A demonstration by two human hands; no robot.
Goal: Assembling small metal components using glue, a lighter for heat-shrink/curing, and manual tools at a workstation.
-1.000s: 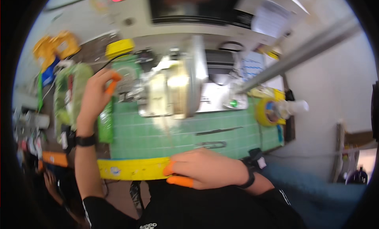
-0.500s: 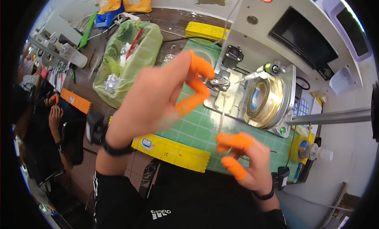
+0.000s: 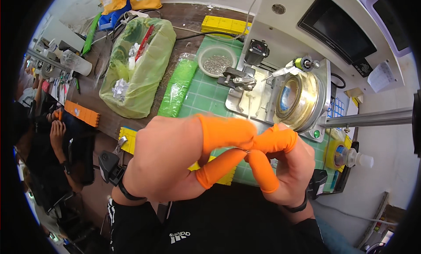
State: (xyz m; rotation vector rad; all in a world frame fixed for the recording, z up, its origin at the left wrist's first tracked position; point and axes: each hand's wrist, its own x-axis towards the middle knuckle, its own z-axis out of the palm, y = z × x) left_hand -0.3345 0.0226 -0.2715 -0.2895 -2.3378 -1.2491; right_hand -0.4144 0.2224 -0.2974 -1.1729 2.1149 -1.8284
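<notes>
My left hand (image 3: 173, 155) and my right hand (image 3: 285, 159) meet fingertip to fingertip above the green cutting mat (image 3: 206, 94). Orange finger cots cover their thumbs and index fingers. Both hands are pinched closed. A sliver of something thin and metallic shows where the fingertips touch, too small to name. Beyond them, a metal toggle clamp (image 3: 238, 78) sits on the machine's base, beside a pale plate (image 3: 258, 88). A thin whitish strip (image 3: 249, 107) extends from the plate toward my fingers. Its lower end is hidden behind them.
A bowl of small metal parts (image 3: 215, 63) stands left of the clamp, near a green plastic packet (image 3: 179, 85). Farther left is a bin lined with a yellow-green bag (image 3: 153, 76). The machine's round spool (image 3: 291, 100) is at right. Another person's hand (image 3: 58, 133) shows far left.
My left hand has come down from beside the clamp to meet my right hand, which has risen slightly. The bowl and more of the green packet are now uncovered.
</notes>
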